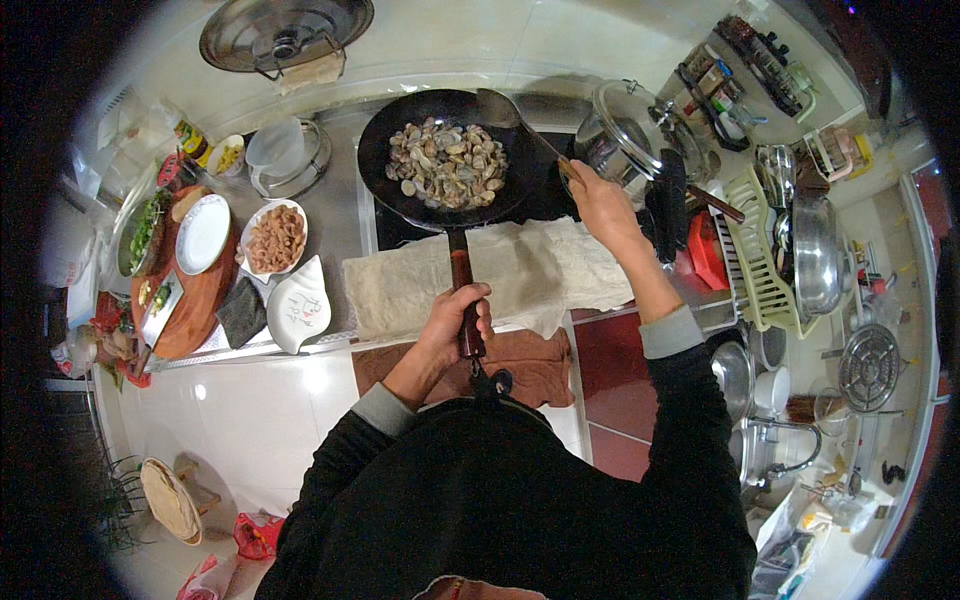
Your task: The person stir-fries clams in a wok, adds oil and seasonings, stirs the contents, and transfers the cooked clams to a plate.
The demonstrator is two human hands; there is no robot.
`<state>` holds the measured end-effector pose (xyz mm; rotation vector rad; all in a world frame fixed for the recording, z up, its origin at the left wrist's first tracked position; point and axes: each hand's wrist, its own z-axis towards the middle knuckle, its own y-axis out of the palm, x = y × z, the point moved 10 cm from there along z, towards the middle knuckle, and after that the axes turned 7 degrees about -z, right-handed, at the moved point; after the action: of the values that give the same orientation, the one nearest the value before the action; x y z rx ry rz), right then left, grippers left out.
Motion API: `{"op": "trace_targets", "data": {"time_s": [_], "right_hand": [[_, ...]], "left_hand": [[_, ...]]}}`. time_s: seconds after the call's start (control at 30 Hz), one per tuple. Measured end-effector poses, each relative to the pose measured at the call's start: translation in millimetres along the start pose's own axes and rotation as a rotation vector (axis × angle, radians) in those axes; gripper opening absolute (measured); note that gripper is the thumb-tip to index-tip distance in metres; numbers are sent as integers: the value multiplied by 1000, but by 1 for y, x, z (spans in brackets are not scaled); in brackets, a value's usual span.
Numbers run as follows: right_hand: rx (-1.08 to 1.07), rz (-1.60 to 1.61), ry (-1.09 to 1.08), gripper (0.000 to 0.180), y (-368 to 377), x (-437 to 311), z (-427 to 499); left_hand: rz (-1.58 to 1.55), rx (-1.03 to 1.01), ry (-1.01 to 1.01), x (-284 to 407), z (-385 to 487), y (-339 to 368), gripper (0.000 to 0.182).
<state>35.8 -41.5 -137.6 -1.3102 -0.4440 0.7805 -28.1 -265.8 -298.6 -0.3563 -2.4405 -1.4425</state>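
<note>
Clams in their shells [448,163] lie heaped in the middle of a dark wok [390,196] on the stove. My left hand [459,319] is closed around the wok's brown handle [462,271], which points toward me. In my right hand [600,201] is the wooden handle of a metal wok spatula [499,109]; its blade is over the wok's upper right rim, to the right of the clams. Whether the blade touches the wok cannot be told. A beige cloth [405,279] lies along the counter in front of the wok, under the handle.
At left are a bowl of raw meat pieces [276,238], a leaf-shaped white dish [298,307], a round wooden board [202,307] with a white plate [202,234] and a cleaver [159,315]. To the right stand a lidded steel pot [619,139] and a green dish rack [761,247].
</note>
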Motion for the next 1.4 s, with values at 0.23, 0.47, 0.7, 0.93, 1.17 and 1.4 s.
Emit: {"op": "trace_targets", "data": {"time_s": [0.23,0.47,0.7,0.93,1.17,1.4], "right_hand": [[-146,48,-33,34,38,0,-15],[-108,95,15,36,10,9,18],[-75,23,-118,38,45,-47,50],[-152,-108,-338,34,1,-66,26],[-170,305,-115,38,-25,-48,5],[-254,251,-117,37,20,-57,-1]], "left_hand": [[2,4,-7,-1,3,-2,16],[-24,2,-26,-2,1,-2,17],[19,20,5,1,0,-2,20],[4,11,3,2,-1,0,20],[15,15,-11,2,-1,-2,19],[14,14,-17,2,-2,-2,19]]}}
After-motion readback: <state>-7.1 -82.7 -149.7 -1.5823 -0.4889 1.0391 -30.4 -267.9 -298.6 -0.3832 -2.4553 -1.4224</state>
